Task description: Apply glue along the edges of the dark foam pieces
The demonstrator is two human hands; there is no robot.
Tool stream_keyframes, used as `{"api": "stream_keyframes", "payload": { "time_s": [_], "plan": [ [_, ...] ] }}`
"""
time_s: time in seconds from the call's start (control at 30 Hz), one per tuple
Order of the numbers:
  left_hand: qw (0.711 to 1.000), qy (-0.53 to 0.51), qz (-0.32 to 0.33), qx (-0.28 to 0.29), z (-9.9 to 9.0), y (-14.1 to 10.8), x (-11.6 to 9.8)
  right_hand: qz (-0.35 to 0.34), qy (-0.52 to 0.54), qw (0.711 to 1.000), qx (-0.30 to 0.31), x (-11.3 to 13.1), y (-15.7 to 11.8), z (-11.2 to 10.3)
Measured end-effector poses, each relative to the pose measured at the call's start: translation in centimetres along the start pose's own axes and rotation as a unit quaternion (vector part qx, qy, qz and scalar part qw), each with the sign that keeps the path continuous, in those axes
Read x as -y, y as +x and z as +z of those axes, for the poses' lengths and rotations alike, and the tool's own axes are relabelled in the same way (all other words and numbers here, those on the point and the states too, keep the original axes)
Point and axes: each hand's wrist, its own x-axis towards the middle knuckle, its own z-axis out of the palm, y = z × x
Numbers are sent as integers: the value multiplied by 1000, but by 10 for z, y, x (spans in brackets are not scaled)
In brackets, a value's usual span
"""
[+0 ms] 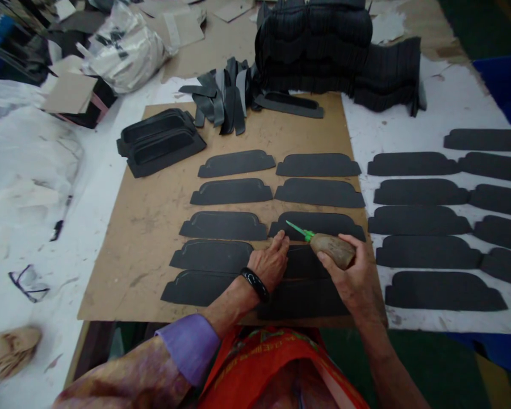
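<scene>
My right hand (351,270) grips a squeeze glue bottle (334,250), brownish and stained, with a long green nozzle (297,228). The nozzle points left over a dark, flat, shaped piece (338,224) in the right column on the board. Stretched fingers of my left hand (271,260) rest at the lower left edge of that piece, close to the nozzle. Part of the piece below (305,262) is hidden by my hands. Another like piece (223,225) lies to the left, with a thin shiny line along its upper edge.
Beneath the rows lies a brown board (128,250). Several matching pieces (421,220) lie on the white table at right. Behind are a tall black stack (315,51), loose dark strips (221,96) and recessed black parts (162,139). Glasses (29,284) and plastic bags (125,48) are left.
</scene>
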Motion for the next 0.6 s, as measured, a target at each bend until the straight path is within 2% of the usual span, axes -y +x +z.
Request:
{"api": "stream_keyframes", "payload": {
  "time_s": [0.3, 0.6],
  "plan": [
    [1000, -10, 8, -10, 3, -1, 2, -34, -36, 999, 10, -2, 1, 8],
    [1000, -14, 7, 8, -2, 1, 2, -28, -47, 998, 3, 1, 5, 13]
  ]
}}
